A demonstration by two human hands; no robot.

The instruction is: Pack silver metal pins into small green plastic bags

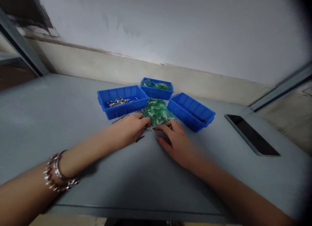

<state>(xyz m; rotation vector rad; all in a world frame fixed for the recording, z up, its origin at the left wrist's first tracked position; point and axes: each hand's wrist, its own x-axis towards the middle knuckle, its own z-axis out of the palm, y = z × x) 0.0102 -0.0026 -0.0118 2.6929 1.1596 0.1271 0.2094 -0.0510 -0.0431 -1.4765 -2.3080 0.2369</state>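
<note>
My left hand (133, 126) rests at the left side of a pile of green plastic packets (157, 111), its fingers curled over small metal pieces; whether it grips one is hidden. At the pile's near right edge is my right hand (174, 138), thumb and fingers apart, the fingertips near a small dark piece (154, 129). A dark pin-like piece (140, 138) lies on the table just below my left hand. Silvery rods stick out beside the left blue bin (123, 110), which holds many metal pieces (119, 102).
Behind the pile stands a blue bin (157, 93) with green packets. The right blue bin (187, 117) holds a few dark pieces. A phone-like device (252, 135) lies on the grey table (136, 183) at the right. A wall rises behind.
</note>
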